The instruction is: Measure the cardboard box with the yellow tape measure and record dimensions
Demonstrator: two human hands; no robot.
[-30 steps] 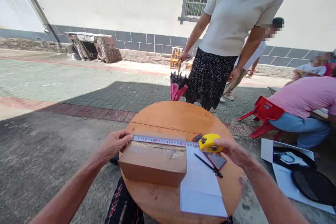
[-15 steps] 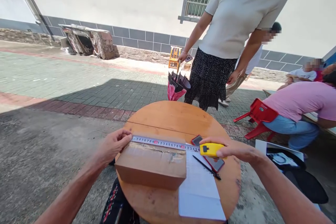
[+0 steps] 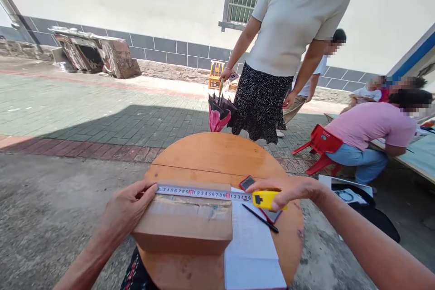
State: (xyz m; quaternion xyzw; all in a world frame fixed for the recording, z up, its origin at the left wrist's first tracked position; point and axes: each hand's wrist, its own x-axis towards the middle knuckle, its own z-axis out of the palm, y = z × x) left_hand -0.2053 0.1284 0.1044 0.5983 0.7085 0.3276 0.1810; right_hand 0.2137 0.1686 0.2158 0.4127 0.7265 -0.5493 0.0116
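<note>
A brown cardboard box (image 3: 186,226) with taped seams rests on the round wooden table (image 3: 217,149). Along its top stretches the white blade of a tape measure (image 3: 268,200), whose case is yellow. My left hand (image 3: 131,206) pinches the blade's end at the box's left edge. The yellow case sits in the grip of my right hand (image 3: 288,190), beyond the box's right side. Under and beside that hand lie a black pen (image 3: 260,218), white paper sheets (image 3: 249,253) and a dark phone-like item with red edges (image 3: 247,182), partly covered.
Across the table stands a person (image 3: 299,31) holding a folded umbrella (image 3: 219,113). To the right, another person in pink (image 3: 367,122) sits on a red plastic chair (image 3: 324,140). A black bag (image 3: 377,217) lies on the ground at right.
The view has turned slightly right, so the scene sits further left. Both hands keep hold of the tape measure, and its blade stays stretched along the box.
</note>
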